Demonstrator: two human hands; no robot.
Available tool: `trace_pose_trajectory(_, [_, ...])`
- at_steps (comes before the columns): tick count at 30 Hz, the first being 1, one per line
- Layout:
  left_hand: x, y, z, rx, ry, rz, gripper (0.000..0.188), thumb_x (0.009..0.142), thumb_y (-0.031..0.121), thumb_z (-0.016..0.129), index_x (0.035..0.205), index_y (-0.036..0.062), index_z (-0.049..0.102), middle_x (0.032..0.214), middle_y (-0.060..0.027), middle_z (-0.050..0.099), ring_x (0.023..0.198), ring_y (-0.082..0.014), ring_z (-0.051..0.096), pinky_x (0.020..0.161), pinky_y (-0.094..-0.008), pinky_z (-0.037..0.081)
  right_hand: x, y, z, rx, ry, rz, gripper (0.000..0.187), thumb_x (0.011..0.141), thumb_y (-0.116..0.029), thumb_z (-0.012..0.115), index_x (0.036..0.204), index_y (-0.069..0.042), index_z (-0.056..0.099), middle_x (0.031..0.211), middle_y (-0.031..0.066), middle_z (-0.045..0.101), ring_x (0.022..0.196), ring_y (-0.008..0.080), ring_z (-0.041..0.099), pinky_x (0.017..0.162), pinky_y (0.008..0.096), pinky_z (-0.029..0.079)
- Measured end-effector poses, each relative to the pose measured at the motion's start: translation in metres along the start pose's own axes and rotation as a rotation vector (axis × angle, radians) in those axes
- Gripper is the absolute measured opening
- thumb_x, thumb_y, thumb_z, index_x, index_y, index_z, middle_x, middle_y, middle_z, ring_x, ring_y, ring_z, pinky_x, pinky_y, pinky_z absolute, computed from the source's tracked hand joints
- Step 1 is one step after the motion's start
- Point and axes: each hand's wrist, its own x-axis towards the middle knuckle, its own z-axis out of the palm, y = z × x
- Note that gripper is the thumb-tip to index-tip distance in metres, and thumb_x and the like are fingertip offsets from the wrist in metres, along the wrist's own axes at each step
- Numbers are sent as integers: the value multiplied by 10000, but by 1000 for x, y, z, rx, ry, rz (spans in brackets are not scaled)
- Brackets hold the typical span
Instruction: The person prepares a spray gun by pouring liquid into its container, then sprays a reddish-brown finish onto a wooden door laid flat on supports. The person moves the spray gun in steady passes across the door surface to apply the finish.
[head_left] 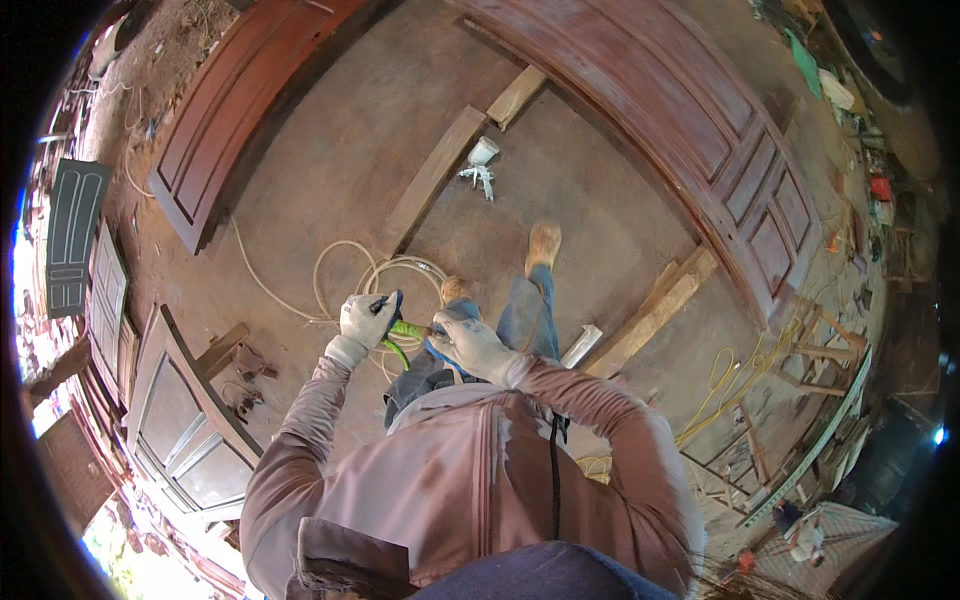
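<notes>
Both my hands wear pale work gloves with dark blue parts and meet in front of my body. A bright lime-green piece [408, 329] with a thin curved part below it lies between them; its kind I cannot make out. My left hand [368, 318] is closed at its left end. At the other end, the fingers of my right hand [472, 345] are closed round it, partly hidden by the glove. Just beyond the hands a coil of beige hose [345, 250] rests on the floor. Farther ahead stands a spray gun [480, 178] with a pale cup.
A reddish-brown panel door [235, 125] lies at the far left, a larger brown panel door [690, 130] at the right. Wooden beams [435, 180] lie on the floor, another beam [655, 310] nearer. A framed panel [190, 425] leans at left. Yellow hose [735, 375] trails at right.
</notes>
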Motion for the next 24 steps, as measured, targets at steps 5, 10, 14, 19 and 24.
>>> trace_pose_trajectory(5, [76, 7, 26, -176, 212, -126, 390, 912, 321, 643, 684, 7, 689, 554, -152, 592, 464, -204, 575, 493, -355, 436, 79, 40, -74, 62, -106, -32, 339, 953, -340, 570, 1065, -20, 574, 882, 206, 669, 873, 390, 645, 720, 458, 477])
trace_pose_trajectory(10, [159, -4, 81, -155, 202, -244, 371, 893, 330, 661, 708, 10, 697, 579, -154, 617, 511, -261, 612, 534, -358, 464, 148, 106, -134, 134, -246, 76, 416, 968, -308, 574, 1236, 10, 554, 965, 238, 671, 898, 384, 652, 740, 408, 493])
trace_pose_trajectory(14, [250, -15, 147, -64, -122, -355, 407, 882, 448, 630, 851, 57, 739, 779, -166, 702, 770, -308, 691, 718, -403, 516, 175, 204, -123, 265, -169, 268, 451, 964, -332, 561, 1250, 15, 527, 955, 272, 657, 917, 415, 646, 768, 438, 494])
trace_pose_trajectory(19, [393, -81, 277, 189, -626, -339, 573, 881, 622, 508, 949, 109, 753, 975, -175, 713, 964, -350, 670, 858, -436, 510, 227, 338, -84, 149, -60, 452, 431, 973, -382, 525, 1178, -3, 543, 988, 260, 662, 926, 437, 636, 778, 494, 494])
trace_pose_trajectory(24, [463, -105, 395, 220, -755, -268, 614, 916, 627, 442, 897, 99, 754, 923, -165, 720, 945, -346, 674, 893, -440, 498, 229, 439, -21, 430, 122, 849, 505, 956, -455, 524, 1247, -44, 561, 1055, 258, 651, 1005, 442, 609, 805, 506, 485])
